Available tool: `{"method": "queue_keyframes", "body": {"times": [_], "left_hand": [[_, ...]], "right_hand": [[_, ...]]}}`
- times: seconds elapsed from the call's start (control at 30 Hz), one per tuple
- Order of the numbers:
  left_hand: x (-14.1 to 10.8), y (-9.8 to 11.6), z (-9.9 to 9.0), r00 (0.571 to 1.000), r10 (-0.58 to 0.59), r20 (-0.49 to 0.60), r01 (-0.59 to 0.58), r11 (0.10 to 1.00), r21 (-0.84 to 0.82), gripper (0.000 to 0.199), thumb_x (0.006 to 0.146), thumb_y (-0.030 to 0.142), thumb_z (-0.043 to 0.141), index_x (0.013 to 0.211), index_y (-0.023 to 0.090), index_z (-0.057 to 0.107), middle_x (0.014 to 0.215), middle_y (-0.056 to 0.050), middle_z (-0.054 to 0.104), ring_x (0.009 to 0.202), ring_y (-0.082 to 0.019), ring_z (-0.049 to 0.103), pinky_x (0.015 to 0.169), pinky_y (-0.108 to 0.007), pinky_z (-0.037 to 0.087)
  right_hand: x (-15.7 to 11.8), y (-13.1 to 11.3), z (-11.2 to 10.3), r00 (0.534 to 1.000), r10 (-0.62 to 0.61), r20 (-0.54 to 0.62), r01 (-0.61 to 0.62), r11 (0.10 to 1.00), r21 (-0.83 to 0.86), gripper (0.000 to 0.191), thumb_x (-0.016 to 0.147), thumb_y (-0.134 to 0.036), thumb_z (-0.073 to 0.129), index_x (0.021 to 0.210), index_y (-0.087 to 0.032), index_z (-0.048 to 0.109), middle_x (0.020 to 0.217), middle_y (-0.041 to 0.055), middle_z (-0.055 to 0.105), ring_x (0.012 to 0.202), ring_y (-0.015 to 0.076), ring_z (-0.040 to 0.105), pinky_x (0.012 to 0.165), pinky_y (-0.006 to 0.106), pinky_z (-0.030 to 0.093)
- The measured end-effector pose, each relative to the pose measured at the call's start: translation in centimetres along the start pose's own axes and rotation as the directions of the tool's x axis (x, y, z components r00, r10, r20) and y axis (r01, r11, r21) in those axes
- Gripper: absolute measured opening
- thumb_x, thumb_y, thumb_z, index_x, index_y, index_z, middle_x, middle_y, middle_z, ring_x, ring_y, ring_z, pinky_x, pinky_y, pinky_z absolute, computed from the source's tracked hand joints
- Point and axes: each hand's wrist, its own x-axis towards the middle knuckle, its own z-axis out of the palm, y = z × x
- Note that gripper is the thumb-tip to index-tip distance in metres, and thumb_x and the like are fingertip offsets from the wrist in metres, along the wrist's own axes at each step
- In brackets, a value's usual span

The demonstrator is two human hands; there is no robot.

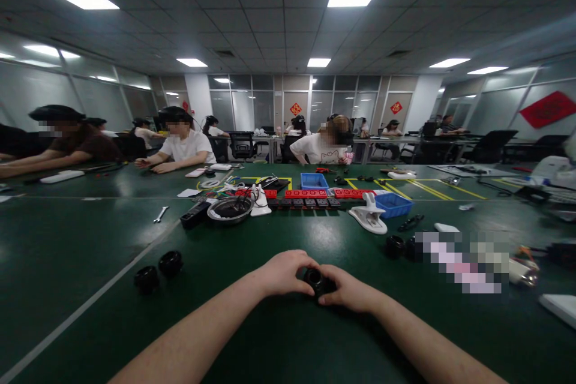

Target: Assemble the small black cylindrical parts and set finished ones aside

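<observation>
Both hands hold one small black ring-shaped part point(314, 276) with a round opening facing up, low over the green table point(252, 348). My left hand point(288, 273) has its thumb and fingers closed around the part's left side. On the opposite side, my right hand point(346, 289) grips it with thumb and fingers. Its exact kind is hard to make out, and the fingers hide its sides. Two similar black round parts, one nearer point(146, 279) and one farther point(170, 263), stand to the left. Another black round part point(395, 246) lies to the right.
A wrench point(161, 215), a metal bowl point(230, 209) with cables, and a white clip stand point(369, 213) lie ahead. Farther back are red power strips point(306, 194) and a blue tray point(394, 204). Co-workers sit across the table. Blurred items occupy the right side.
</observation>
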Motion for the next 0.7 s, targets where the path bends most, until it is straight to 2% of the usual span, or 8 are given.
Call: {"method": "queue_keyframes", "body": {"times": [0.1, 0.23, 0.33, 0.5, 0.6, 0.7], "left_hand": [[0.0, -0.2, 0.1, 1.0, 0.017, 0.004, -0.017, 1.0, -0.024, 0.05, 0.064, 0.036, 0.063, 0.11, 0.024, 0.048, 0.095, -0.001, 0.052, 0.088, -0.017, 0.049, 0.075, -0.025, 0.037], [0.1, -0.4, 0.4, 1.0, 0.007, -0.001, -0.007, 0.998, -0.067, 0.043, 0.064, 0.038, 0.062, 0.104, 0.025, 0.052, 0.091, 0.0, 0.051, 0.084, -0.015, 0.048, 0.072, -0.024, 0.037], [0.3, -0.7, 0.9, 0.999, -0.043, -0.028, 0.04, 0.993, -0.107, 0.042, 0.062, 0.041, 0.063, 0.098, 0.023, 0.054, 0.086, 0.0, 0.049, 0.077, -0.014, 0.047, 0.065, -0.022, 0.037], [0.6, -1.1, 2.5, 0.981, -0.15, -0.12, 0.125, 0.973, -0.196, 0.044, 0.055, 0.045, 0.066, 0.087, 0.018, 0.055, 0.08, 0.001, 0.047, 0.068, -0.012, 0.045, 0.057, -0.021, 0.036], [0.9, -1.0, 3.8, 0.938, -0.263, -0.224, 0.21, 0.949, -0.236, 0.043, 0.052, 0.045, 0.066, 0.082, 0.017, 0.053, 0.078, 0.001, 0.048, 0.067, -0.013, 0.045, 0.056, -0.021, 0.035], [1.1, -0.6, 5.1, 0.863, -0.356, -0.358, 0.283, 0.928, -0.242, 0.041, 0.053, 0.048, 0.065, 0.077, 0.017, 0.053, 0.076, 0.001, 0.048, 0.068, -0.014, 0.046, 0.058, -0.023, 0.035]], "right_hand": [[0.1, 0.4, 0.1, 1.0, -0.006, -0.015, 0.005, 1.0, -0.015, 0.046, 0.057, -0.021, 0.066, 0.1, -0.016, 0.055, 0.096, 0.0037, 0.054, 0.087, 0.0204, 0.048, 0.077, 0.032, 0.037], [0.1, 0.8, 0.3, 0.998, 0.026, -0.056, -0.028, 0.999, -0.03, 0.045, 0.055, -0.023, 0.068, 0.097, -0.016, 0.055, 0.091, 0.0025, 0.055, 0.083, 0.0194, 0.049, 0.072, 0.029, 0.038], [0.2, 0.8, 0.7, 0.992, 0.054, -0.114, -0.062, 0.996, -0.069, 0.046, 0.051, -0.026, 0.07, 0.093, -0.016, 0.055, 0.086, 0.0018, 0.054, 0.079, 0.0182, 0.05, 0.067, 0.027, 0.038], [0.5, 0.5, 1.8, 0.958, 0.098, -0.271, -0.167, 0.955, -0.244, 0.044, 0.047, -0.038, 0.07, 0.079, -0.015, 0.05, 0.077, 0.0008, 0.052, 0.068, 0.0155, 0.048, 0.055, 0.023, 0.033], [0.8, 0.1, 2.6, 0.911, 0.123, -0.395, -0.287, 0.875, -0.391, 0.039, 0.051, -0.042, 0.065, 0.073, -0.016, 0.046, 0.072, 0.0011, 0.052, 0.065, 0.0156, 0.047, 0.054, 0.023, 0.03], [0.9, -0.3, 3.2, 0.868, 0.108, -0.485, -0.381, 0.77, -0.511, 0.034, 0.056, -0.041, 0.061, 0.072, -0.016, 0.046, 0.072, 0.0033, 0.054, 0.069, 0.019, 0.048, 0.058, 0.027, 0.029]]}}
